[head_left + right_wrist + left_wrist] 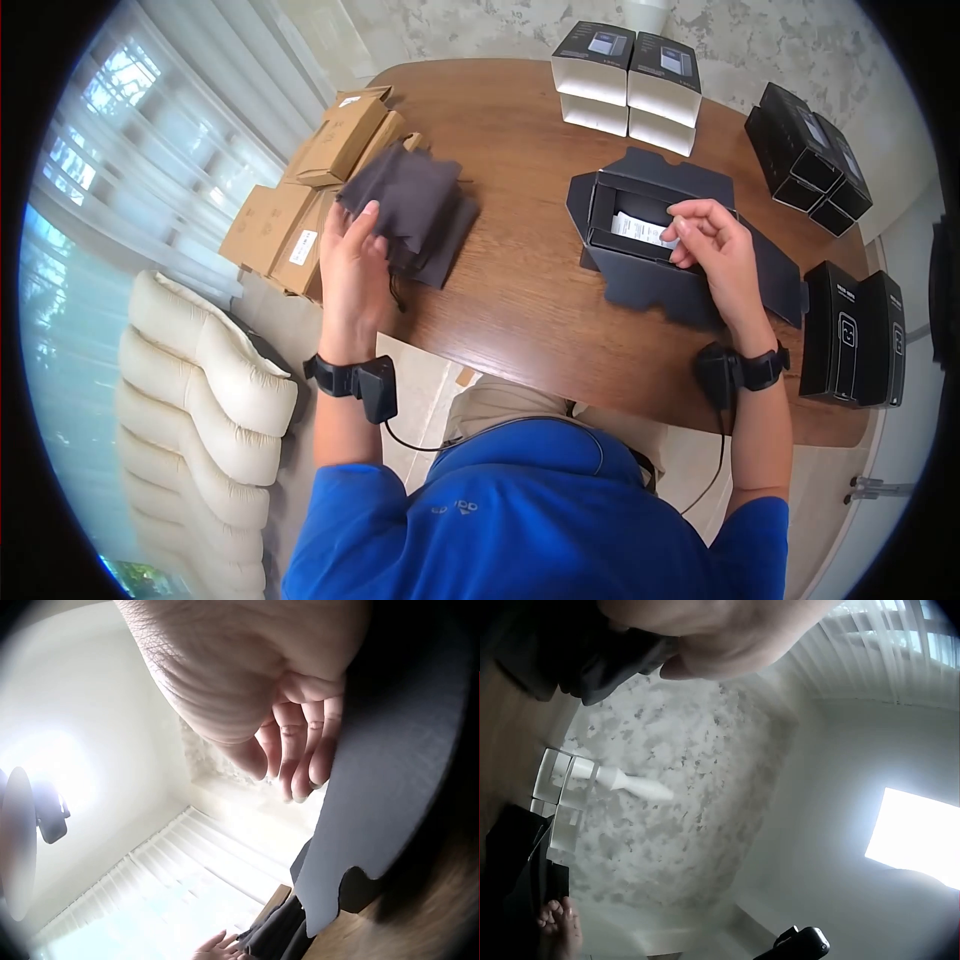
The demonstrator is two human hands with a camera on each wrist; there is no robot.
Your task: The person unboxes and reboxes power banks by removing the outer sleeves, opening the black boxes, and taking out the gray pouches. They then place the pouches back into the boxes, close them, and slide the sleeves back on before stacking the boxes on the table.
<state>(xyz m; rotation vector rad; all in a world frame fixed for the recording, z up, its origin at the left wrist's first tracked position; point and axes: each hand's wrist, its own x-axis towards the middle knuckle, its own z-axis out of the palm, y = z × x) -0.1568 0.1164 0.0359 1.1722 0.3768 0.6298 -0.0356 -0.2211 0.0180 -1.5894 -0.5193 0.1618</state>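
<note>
Curtain (200, 80): hung sheer and white at far left, before a bright window.
Padded seat (210, 380): stood below it, cream and deeply ridged.
Cartons (345, 140): lay piled at the table's left end, brown, some with white stickers.
Left hand (355, 265): pinched the cloth near its upper left corner; worn with a black strap and camera (375, 385) at the wrist.
Cloth (410, 190): hung partly raised from the left fingers, dark grey, just beside the cartons, over more dark fabric (448, 255) on the wood.
Table (500, 290): spread beneath all the goods but the seat, brown, rounded at the corners.
White-sided boxes (590, 75): stood stacked near the back edge, with dark printed tops.
Open box (630, 245): lay black with flaps spread outward, right of centre, well apart from the cloth.
Label (638, 228): lay inside that box, white and printed, too small to read.
Right hand (725, 255): hovered by the box opening, fingers loosely bent with narrow gaps, gripping nothing visible.
Black boxes (800, 150): lay grouped toward the back right.
Upright boxes (845, 330): stood side by side near the right edge, black with pale outlined marks.
</note>
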